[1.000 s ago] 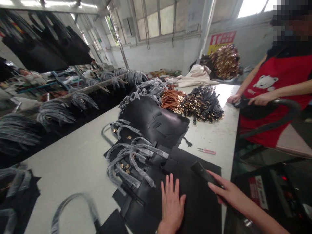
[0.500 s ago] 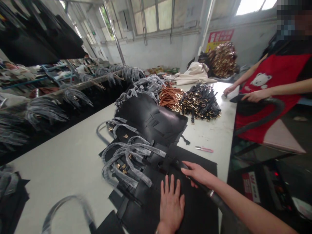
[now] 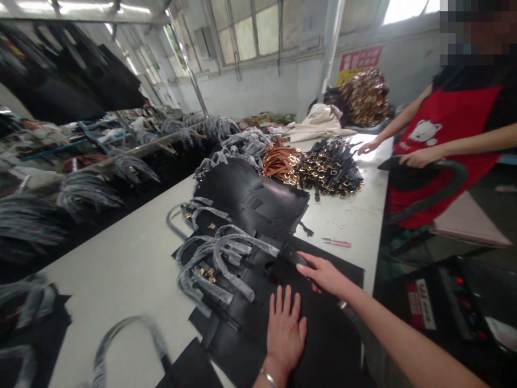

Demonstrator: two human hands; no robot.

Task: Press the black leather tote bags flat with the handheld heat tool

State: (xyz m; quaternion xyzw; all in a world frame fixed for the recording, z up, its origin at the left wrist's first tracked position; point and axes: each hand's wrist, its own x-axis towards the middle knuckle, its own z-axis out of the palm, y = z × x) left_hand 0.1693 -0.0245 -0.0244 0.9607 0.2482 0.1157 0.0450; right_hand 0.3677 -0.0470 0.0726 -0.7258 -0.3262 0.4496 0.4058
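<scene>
Head view: left hand (image 3: 285,334) open, flat on black leather panel (image 3: 331,345); right hand (image 3: 323,275) grips black strap (image 3: 293,256), end hidden.

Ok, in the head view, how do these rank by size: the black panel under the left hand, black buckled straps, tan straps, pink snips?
1. Black panel
2. Black buckled straps
3. Tan straps
4. Pink snips

Nearness to the camera may inflate the panel's lead.

Daylight from windows (image 3: 266,29) and ceiling lights (image 3: 133,8) brightens the workshop; edges bow, a bag handle (image 3: 133,319) blurs.
</scene>
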